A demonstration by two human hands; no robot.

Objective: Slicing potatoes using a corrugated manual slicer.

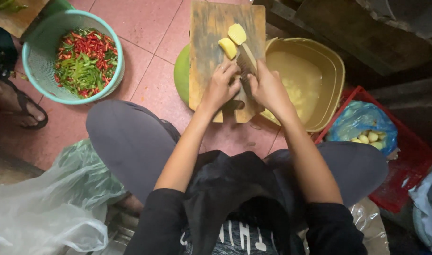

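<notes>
A wooden cutting board (206,52) rests across a green basin (181,73) in front of my knees. Two pale yellow peeled potato pieces (233,40) lie near its far end. My left hand (220,85) presses down on the board just below the pieces, a ring on one finger. My right hand (268,87) grips the handle of a crinkle-edged knife (246,63), whose blade points toward the potato pieces.
A tan tub (327,61) of water with cut potato sits right of the board. A teal basket (41,61) of red and green chillies stands at left, beside another person's sandalled foot (17,104). A red crate (409,156) with bagged potatoes lies right; plastic bags lie at lower left.
</notes>
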